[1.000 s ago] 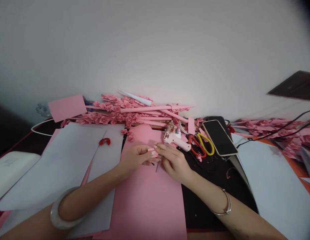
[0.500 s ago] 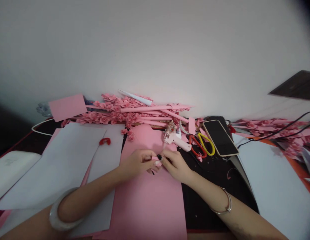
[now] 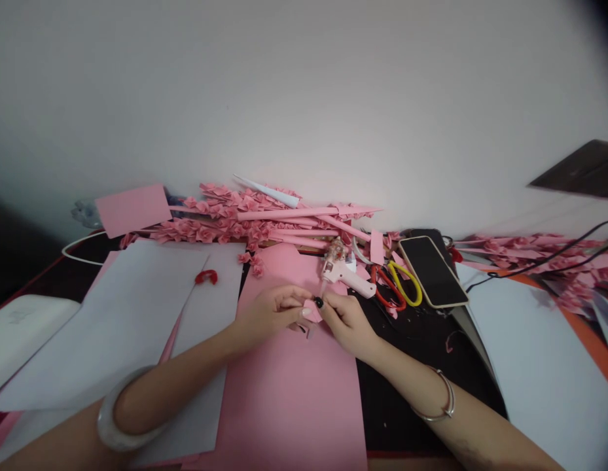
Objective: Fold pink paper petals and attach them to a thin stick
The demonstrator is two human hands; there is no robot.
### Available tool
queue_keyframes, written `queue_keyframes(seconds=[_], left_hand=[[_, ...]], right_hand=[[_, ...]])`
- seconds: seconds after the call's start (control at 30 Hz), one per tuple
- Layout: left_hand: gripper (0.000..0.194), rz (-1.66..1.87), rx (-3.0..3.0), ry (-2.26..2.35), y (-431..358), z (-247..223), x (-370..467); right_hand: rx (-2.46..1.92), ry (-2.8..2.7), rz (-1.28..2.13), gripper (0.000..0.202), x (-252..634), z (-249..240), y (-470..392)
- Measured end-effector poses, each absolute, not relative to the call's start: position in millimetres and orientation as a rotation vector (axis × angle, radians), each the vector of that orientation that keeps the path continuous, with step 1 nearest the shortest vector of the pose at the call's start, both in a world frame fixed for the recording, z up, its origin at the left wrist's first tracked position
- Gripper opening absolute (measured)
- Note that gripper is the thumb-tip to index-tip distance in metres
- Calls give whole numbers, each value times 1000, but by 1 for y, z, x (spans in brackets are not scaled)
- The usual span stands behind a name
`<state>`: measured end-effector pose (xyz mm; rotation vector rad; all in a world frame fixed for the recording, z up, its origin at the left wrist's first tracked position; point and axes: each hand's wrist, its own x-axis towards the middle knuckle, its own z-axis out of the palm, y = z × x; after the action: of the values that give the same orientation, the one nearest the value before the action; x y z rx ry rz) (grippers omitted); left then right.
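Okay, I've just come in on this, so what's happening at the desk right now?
The left hand and right hand meet over a large pink sheet, both holding a small piece of pink paper between their fingers. Just beyond them lies a pink glue gun, next to scissors with red and yellow handles and a phone. Stems of pink paper flowers are piled against the wall.

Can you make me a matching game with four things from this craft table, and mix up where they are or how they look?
Things:
1. glue gun
2. phone
3. white bangle
4. small pink paper piece

Places and looks:
A. on the left arm
B. in the fingers of the left hand and right hand
C. dark screen facing up
D. beside the red scissors handle

Right pairs: 1-D, 2-C, 3-A, 4-B
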<state>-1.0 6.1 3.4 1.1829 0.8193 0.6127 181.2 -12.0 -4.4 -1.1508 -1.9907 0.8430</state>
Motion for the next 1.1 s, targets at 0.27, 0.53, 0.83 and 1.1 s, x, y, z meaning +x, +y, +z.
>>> queue_keyframes(seconds=[0.27,0.53,0.83,1.1], left_hand=[[16,748,1244,946,10,1,-5],[18,768,1350,929,11,1,-6],[29,813,1481,1037,3,-2,-4],[35,861,1734,1107,-2,0,-2]], right_hand=[[-1128,-1984,958,32,182,-4,-8],[-1143,-2019,892,30,180,-3,-9],[-1158,-2030,811,29,181,-4,-10],[-1164,-2098,727,25,179,-6,-12]])
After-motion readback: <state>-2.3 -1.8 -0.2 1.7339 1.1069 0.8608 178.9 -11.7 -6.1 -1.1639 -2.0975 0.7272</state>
